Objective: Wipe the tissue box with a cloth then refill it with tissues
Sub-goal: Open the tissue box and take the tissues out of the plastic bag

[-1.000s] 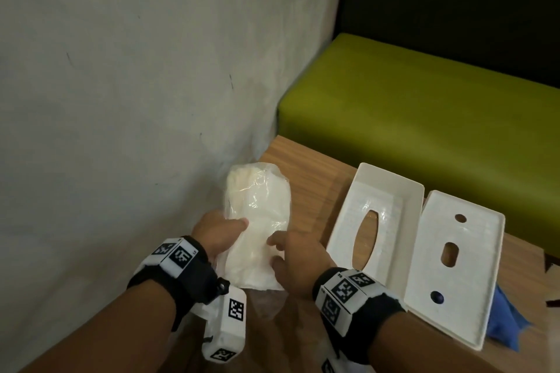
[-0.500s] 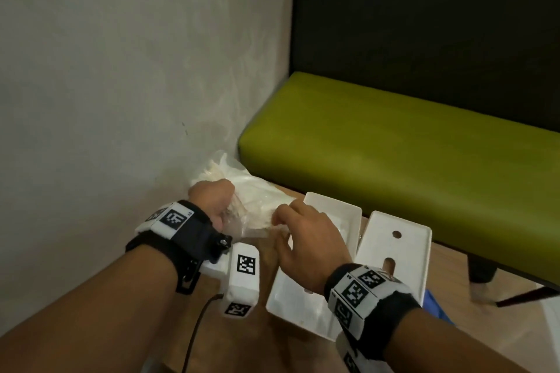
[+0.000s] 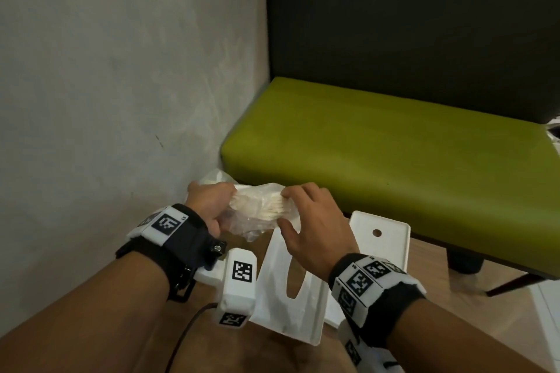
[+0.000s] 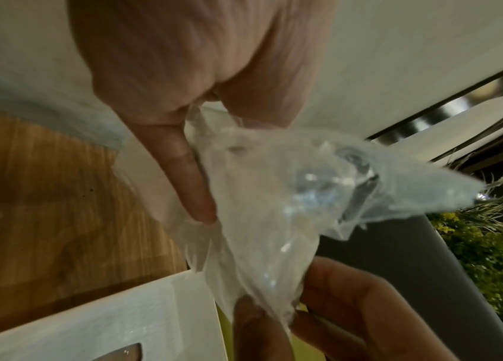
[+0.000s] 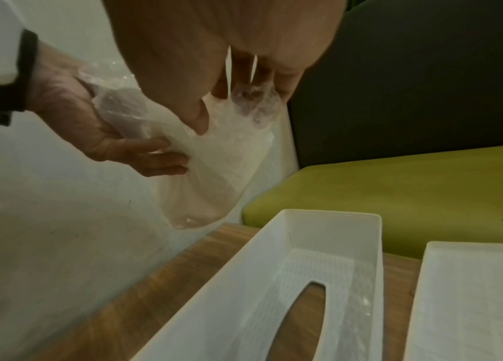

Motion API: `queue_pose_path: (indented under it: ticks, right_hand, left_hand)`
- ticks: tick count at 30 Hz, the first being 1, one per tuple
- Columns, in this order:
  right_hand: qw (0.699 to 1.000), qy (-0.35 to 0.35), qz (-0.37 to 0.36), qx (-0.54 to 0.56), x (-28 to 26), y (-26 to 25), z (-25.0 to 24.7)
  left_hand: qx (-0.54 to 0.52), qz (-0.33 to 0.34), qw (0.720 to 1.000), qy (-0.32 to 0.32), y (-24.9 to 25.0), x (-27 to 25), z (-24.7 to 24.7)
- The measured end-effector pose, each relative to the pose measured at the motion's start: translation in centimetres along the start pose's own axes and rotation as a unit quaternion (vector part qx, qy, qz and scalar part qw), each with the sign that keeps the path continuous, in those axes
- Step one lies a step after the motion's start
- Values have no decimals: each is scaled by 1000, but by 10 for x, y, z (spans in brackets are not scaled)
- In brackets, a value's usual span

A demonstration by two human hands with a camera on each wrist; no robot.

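A pack of white tissues (image 3: 260, 206) in a clear plastic wrapper is held in the air between both hands. My left hand (image 3: 212, 206) grips its left end, with loose wrapper (image 4: 275, 207) bunched at the fingers (image 4: 188, 175). My right hand (image 3: 306, 215) pinches the right end between thumb (image 5: 194, 110) and fingers. The pack (image 5: 213, 171) hangs above the far end of the open white tissue box shell (image 3: 291, 297), which lies slot-down on the table with nothing in it (image 5: 306, 281). Its flat white base plate (image 3: 378, 236) lies just to the right (image 5: 475, 305).
The wooden table (image 3: 272, 351) stands against a grey wall (image 3: 121, 100) on the left. A green bench seat (image 3: 378, 145) with a dark backrest runs behind the table. A black cable (image 3: 188, 330) trails from my left wrist.
The tissue pack lay on the table by the wall a second ago. Both hands have lifted it and carried it right, over the box shell. My view has tilted upward.
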State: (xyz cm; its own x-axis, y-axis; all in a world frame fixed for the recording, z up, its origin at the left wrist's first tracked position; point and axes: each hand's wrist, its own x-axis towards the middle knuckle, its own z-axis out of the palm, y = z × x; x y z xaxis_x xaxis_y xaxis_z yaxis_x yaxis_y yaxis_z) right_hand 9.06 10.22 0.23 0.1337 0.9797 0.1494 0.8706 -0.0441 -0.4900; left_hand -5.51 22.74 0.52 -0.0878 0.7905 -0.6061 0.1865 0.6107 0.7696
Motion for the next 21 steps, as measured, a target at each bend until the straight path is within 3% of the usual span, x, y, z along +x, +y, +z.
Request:
queue_pose_path:
  ticks: [8, 11, 15, 17, 21]
  right_hand:
    - [994, 15, -37, -105, 7, -2, 3]
    - [996, -27, -28, -82, 8, 0, 3]
    - [1000, -26, 4, -13, 10, 1, -2]
    - [998, -17, 42, 43, 14, 5, -3]
    - [976, 11, 112, 184, 19, 15, -10]
  left_hand:
    - [32, -28, 998, -39, 0, -6, 6]
    - [41, -23, 997, -56, 1, -13, 7]
    - [29, -23, 995, -88, 5, -26, 11]
    - [56, 1, 996, -71, 8, -28, 16]
    - [79, 93, 992, 37, 11, -23, 23]
